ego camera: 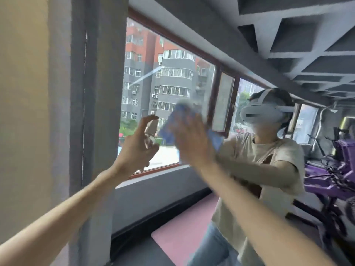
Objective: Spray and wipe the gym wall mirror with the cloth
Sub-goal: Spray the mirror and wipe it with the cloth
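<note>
Two bare forearms reach up from the bottom edge toward the mirror [157,194]. On the left, the left hand [137,148] grips a small clear spray bottle [150,131], fingers curled round its body and the forefinger arched over the top; the bottle stands upright, close to the glass. Just to its right, the right hand [192,143] lies flat with fingers straight, pressing the blue cloth [169,129] against the mirror; the cloth is blurred and shows above and on both sides of the hand. The glass reflects the person in a headset, a wide window [163,83] with apartment blocks outside, a pink mat [184,227] and purple gym machines [334,179].
</note>
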The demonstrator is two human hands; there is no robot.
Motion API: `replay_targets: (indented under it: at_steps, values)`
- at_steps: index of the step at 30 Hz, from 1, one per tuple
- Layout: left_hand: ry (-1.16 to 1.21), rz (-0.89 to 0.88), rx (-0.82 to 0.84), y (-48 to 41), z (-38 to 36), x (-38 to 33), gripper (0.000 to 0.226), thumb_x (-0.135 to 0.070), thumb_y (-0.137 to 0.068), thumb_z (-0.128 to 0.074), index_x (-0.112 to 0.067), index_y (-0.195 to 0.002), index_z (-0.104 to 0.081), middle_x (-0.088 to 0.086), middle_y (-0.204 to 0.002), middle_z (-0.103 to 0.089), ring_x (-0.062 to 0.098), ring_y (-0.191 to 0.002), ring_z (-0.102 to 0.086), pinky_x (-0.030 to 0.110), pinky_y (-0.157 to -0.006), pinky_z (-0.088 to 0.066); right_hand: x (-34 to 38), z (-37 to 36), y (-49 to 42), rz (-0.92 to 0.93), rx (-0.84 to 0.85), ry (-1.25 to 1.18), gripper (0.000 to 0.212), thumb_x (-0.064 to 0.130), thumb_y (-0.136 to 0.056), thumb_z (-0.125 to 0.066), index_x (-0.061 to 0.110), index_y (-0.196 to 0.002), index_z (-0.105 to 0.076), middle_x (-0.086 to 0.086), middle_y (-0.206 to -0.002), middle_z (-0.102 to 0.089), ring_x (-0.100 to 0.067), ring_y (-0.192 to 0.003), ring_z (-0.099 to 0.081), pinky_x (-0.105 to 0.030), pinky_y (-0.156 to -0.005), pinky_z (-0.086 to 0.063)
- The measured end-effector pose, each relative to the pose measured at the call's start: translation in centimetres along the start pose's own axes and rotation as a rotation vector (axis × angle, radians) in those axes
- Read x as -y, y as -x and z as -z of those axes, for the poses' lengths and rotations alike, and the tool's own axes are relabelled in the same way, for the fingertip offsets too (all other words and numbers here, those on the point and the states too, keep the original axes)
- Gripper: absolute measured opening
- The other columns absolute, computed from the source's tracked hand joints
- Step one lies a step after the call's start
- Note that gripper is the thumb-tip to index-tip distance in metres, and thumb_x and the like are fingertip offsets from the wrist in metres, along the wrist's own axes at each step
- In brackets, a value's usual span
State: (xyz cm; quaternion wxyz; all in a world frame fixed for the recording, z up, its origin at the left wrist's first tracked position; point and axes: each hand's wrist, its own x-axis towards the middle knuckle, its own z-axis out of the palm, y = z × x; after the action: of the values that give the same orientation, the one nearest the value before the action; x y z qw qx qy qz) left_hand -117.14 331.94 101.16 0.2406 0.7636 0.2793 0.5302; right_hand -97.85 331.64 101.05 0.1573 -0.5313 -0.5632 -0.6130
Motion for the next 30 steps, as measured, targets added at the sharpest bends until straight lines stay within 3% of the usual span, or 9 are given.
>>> replay_targets:
  at_steps: [3,6,9,12,15,21,25,28,30]
  values:
    - [0.006,-0.038,0.042,-0.7,1.6,1.7,0.066,0.002,-0.086,-0.056,-0.046,-0.128,-0.039,0.019,-0.074,-0.06,0.022,-0.036,-0.055,0.044,-0.032,-0.049,6.9,-2.2,9.3,0.41,0.331,-0.065,0.049,0.023,-0.085,-0.047,0.036,-0.132,-0.056,0.009,-0.142,-0.052,-0.017,-0.134,-0.046,-0.032,-0.115,-0.03]
    - [-0.003,-0.056,0.08,-1.8,3.8,3.4,0.067,0.0,-0.087,-0.057,-0.047,-0.13,-0.038,0.012,-0.074,-0.061,0.019,-0.037,-0.055,0.043,-0.034,-0.051,5.6,-3.1,6.8,0.582,0.307,0.007,0.047,0.016,-0.09,-0.042,0.032,-0.131,-0.059,0.002,-0.148,-0.046,-0.025,-0.139,-0.039,-0.045,-0.122,-0.005]
    - [0.003,-0.098,0.068,-3.9,6.7,5.3,0.067,0.0,-0.087,-0.056,-0.043,-0.134,-0.036,0.013,-0.079,-0.063,0.027,-0.043,-0.06,0.048,-0.036,-0.051,3.3,-2.2,-3.8,0.235,0.123,-0.044,0.049,0.023,-0.092,-0.04,0.022,-0.14,-0.053,-0.011,-0.154,-0.037,-0.033,-0.143,-0.032,-0.04,-0.119,0.0]
    - [0.011,-0.123,0.105,-5.8,9.7,7.8,0.065,-0.003,-0.089,-0.058,-0.043,-0.134,-0.034,0.014,-0.083,-0.062,0.03,-0.046,-0.062,0.049,-0.039,-0.052,1.2,-0.7,-14.6,-0.139,-0.05,-0.024,0.049,0.026,-0.095,-0.04,0.022,-0.143,-0.049,-0.023,-0.155,-0.026,-0.042,-0.142,-0.029,-0.043,-0.118,-0.018]
    - [0.043,-0.155,0.095,-7.0,13.2,10.7,0.064,-0.003,-0.089,-0.058,-0.041,-0.135,-0.034,0.011,-0.077,-0.061,0.028,-0.044,-0.061,0.045,-0.04,-0.054,3.4,-2.2,-19.3,-0.263,-0.112,0.005,0.05,0.028,-0.095,-0.051,0.026,-0.145,-0.046,-0.022,-0.157,-0.022,-0.039,-0.145,-0.023,-0.045,-0.119,-0.019]
    - [0.087,-0.167,0.089,-8.6,18.7,16.0,0.066,-0.001,-0.087,-0.058,-0.046,-0.13,-0.036,0.007,-0.075,-0.058,0.019,-0.042,-0.056,0.039,-0.041,-0.054,18.7,-9.5,-11.4,0.327,0.2,-0.056,0.064,0.004,-0.069,-0.074,0.022,-0.129,-0.063,-0.014,-0.149,-0.043,-0.032,-0.137,-0.042,-0.043,-0.117,-0.019]
    - [0.132,-0.141,0.108,-9.0,21.4,19.0,0.065,0.0,-0.087,-0.057,-0.045,-0.129,-0.036,0.009,-0.08,-0.054,0.015,-0.039,-0.051,0.03,-0.039,-0.047,20.5,-8.8,-13.3,0.623,0.477,-0.031,0.069,0.005,-0.067,-0.07,0.021,-0.133,-0.058,-0.009,-0.147,-0.046,-0.02,-0.135,-0.046,-0.042,-0.111,-0.031]
    - [0.14,-0.131,0.112,-9.1,22.1,20.7,0.063,-0.001,-0.088,-0.058,-0.041,-0.131,-0.036,0.014,-0.093,-0.058,0.027,-0.05,-0.059,0.032,-0.04,-0.051,17.5,-7.5,-22.5,0.308,0.273,-0.152,0.036,0.006,-0.085,-0.065,0.016,-0.119,-0.062,-0.005,-0.128,-0.062,-0.007,-0.11,-0.061,-0.032,-0.091,-0.051]
    - [0.11,-0.143,0.101,-8.9,22.0,21.4,0.063,-0.002,-0.087,-0.061,-0.038,-0.133,-0.036,0.012,-0.092,-0.06,0.028,-0.056,-0.062,0.03,-0.045,-0.053,16.9,-7.0,-27.3,-0.043,0.137,-0.142,0.058,0.006,-0.077,-0.072,0.018,-0.132,-0.057,-0.012,-0.152,-0.038,-0.026,-0.14,-0.038,-0.041,-0.115,-0.028]
